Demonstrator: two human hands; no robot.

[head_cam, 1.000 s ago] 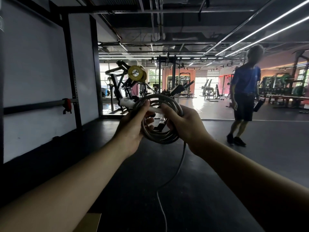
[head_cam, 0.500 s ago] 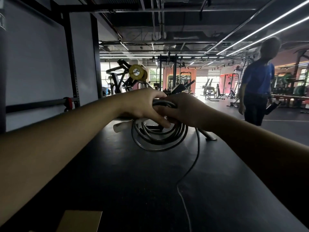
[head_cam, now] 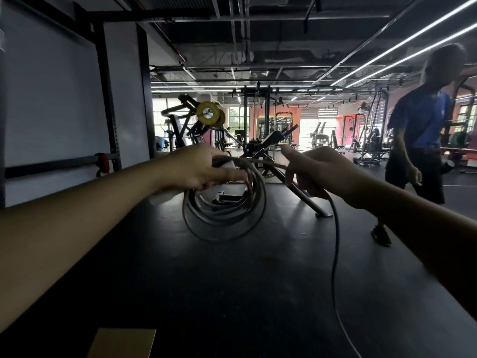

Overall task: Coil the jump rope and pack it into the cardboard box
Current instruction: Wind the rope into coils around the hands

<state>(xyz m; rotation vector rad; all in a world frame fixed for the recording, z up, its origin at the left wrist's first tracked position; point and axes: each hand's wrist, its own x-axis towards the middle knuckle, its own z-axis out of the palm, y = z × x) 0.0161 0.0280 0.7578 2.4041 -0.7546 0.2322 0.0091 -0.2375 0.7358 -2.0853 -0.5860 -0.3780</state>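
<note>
Above dark gym floor (head_cam: 232, 293), both hands — left hand (head_cam: 201, 169), right hand (head_cam: 322, 171) — gripping coiled jump rope (head_cam: 222, 215); bystander (head_cam: 418, 140) well apart.

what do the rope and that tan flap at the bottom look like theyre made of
Jump rope: probably a plastic-coated cord, grey and smooth with a slight sheen; it holds springy round loops instead of going limp. Tan flap: likely cardboard, flat and matte with straight cut edges, though dim light hides any texture.

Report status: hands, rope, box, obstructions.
Left hand gripping coil. Right hand closed on loose rope tail, which hangs to the floor. Cardboard box at bottom edge. Bystander at right, clear of the hands.
</note>
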